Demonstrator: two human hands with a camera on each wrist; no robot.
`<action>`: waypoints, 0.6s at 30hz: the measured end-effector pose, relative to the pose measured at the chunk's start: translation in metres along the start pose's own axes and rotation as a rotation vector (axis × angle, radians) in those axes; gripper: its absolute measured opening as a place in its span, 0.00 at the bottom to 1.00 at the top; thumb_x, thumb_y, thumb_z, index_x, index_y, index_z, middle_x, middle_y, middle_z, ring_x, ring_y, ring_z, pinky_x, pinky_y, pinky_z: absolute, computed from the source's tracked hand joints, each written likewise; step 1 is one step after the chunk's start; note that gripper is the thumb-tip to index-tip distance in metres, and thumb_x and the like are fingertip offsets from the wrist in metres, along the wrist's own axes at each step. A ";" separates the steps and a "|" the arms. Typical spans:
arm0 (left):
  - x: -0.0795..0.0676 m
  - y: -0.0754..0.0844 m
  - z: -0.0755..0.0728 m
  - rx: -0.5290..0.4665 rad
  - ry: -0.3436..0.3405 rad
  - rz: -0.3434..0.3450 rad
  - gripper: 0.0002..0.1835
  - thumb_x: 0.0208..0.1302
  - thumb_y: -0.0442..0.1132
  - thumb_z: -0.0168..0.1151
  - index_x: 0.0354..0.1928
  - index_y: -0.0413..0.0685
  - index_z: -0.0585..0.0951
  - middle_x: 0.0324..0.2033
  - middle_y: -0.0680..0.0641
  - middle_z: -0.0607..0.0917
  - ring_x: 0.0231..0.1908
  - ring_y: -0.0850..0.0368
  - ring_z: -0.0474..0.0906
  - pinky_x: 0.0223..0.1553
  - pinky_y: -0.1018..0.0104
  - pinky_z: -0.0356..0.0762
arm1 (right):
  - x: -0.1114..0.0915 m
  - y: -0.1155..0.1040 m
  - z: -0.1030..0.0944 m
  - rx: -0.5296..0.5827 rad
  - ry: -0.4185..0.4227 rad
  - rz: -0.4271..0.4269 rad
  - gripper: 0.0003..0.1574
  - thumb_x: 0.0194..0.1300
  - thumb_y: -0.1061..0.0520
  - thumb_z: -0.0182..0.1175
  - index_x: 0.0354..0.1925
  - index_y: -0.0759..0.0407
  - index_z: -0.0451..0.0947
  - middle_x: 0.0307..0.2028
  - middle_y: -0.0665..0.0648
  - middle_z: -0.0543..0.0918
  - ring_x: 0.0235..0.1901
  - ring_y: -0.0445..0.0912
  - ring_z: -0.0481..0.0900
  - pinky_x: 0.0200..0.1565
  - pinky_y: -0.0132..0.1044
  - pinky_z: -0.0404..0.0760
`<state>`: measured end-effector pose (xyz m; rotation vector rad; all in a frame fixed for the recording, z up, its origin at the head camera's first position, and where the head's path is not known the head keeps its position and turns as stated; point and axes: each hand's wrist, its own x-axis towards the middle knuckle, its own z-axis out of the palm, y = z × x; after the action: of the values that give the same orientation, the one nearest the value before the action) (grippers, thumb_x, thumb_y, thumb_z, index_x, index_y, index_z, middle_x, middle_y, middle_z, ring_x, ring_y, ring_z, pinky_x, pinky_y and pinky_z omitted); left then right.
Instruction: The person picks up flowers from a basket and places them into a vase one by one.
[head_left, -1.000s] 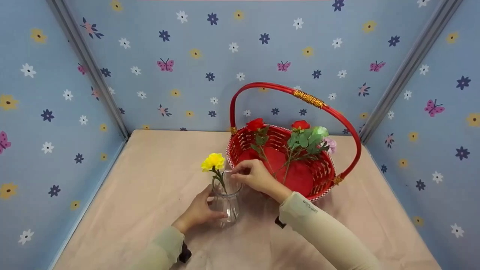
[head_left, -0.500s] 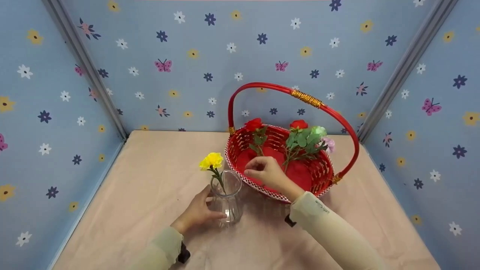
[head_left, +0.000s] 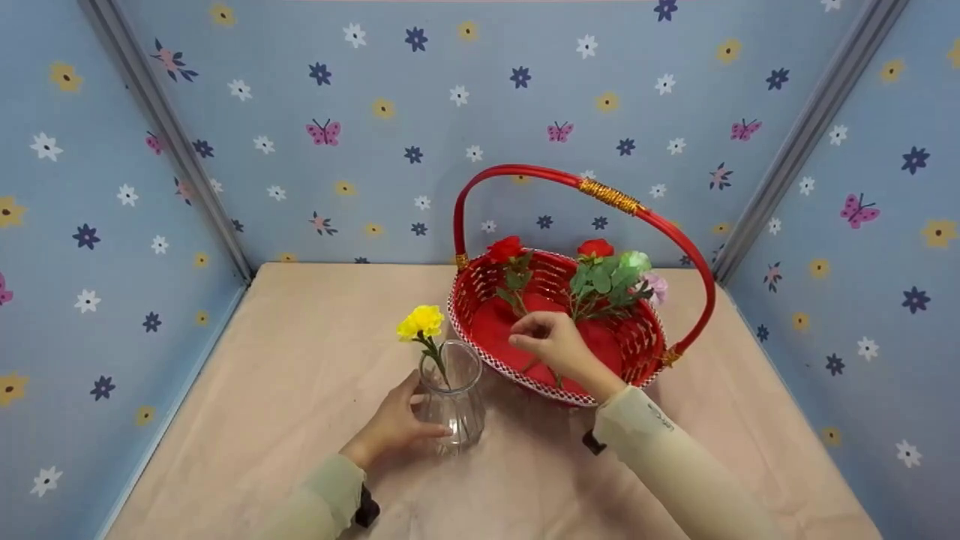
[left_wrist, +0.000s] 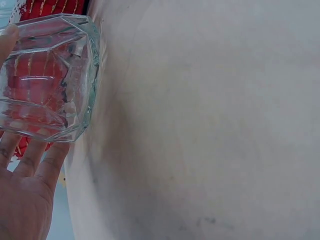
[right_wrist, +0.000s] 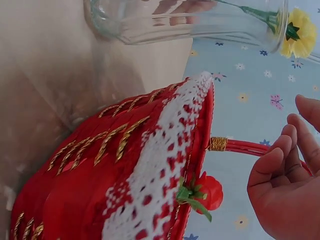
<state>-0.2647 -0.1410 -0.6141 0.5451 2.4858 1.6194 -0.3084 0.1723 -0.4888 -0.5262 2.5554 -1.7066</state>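
A clear glass vase (head_left: 463,409) stands on the cloth with one yellow carnation (head_left: 421,322) in it, its bloom leaning left over the rim. My left hand (head_left: 391,426) holds the vase low on its left side, thumb in front and fingers behind; the left wrist view shows the faceted glass base (left_wrist: 50,85) between them. Over the near part of the red basket (head_left: 517,376) hovers my right hand (head_left: 561,349), fingers loosely bent and nothing between them. Inside the basket lie red flowers (head_left: 595,249), a pale green flower (head_left: 636,262) and a lilac flower (head_left: 654,288).
The basket's tall red handle (head_left: 675,232) arches above it, wrapped in gold at the top. Blue patterned panels (head_left: 390,172) enclose the back and both sides. A pale pink cloth (head_left: 322,337) covers the table.
My right hand has drawn back from the vase's rim, moving right to above the basket. The left hand stays on the vase, and the yellow carnation still stands in it.
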 end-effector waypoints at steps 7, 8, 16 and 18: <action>0.000 0.001 0.000 0.003 0.002 -0.002 0.62 0.44 0.47 0.88 0.77 0.36 0.59 0.65 0.36 0.79 0.67 0.36 0.75 0.67 0.41 0.78 | -0.004 0.014 -0.012 0.019 0.031 0.029 0.10 0.68 0.58 0.71 0.46 0.61 0.87 0.40 0.58 0.89 0.33 0.43 0.85 0.37 0.32 0.85; 0.000 0.001 0.000 0.004 0.002 -0.003 0.62 0.44 0.47 0.88 0.77 0.37 0.60 0.65 0.37 0.79 0.67 0.36 0.75 0.67 0.41 0.78 | -0.004 0.016 -0.015 0.020 0.038 0.035 0.10 0.67 0.58 0.71 0.46 0.60 0.87 0.40 0.57 0.89 0.35 0.43 0.84 0.38 0.32 0.85; 0.000 0.000 0.000 0.031 0.003 0.000 0.60 0.45 0.48 0.88 0.76 0.38 0.61 0.64 0.37 0.80 0.67 0.37 0.76 0.68 0.40 0.77 | -0.008 0.035 -0.029 0.027 0.079 0.072 0.15 0.67 0.58 0.72 0.51 0.63 0.86 0.42 0.57 0.89 0.39 0.45 0.85 0.41 0.32 0.85; 0.000 0.000 0.000 0.025 0.001 -0.005 0.59 0.45 0.48 0.88 0.76 0.40 0.62 0.64 0.38 0.80 0.67 0.37 0.76 0.68 0.39 0.76 | -0.009 0.040 -0.032 0.016 0.089 0.084 0.15 0.67 0.58 0.72 0.50 0.61 0.86 0.42 0.57 0.89 0.39 0.45 0.84 0.41 0.32 0.84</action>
<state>-0.2648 -0.1405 -0.6140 0.5404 2.5092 1.5893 -0.3175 0.2169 -0.5140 -0.3443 2.5808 -1.7595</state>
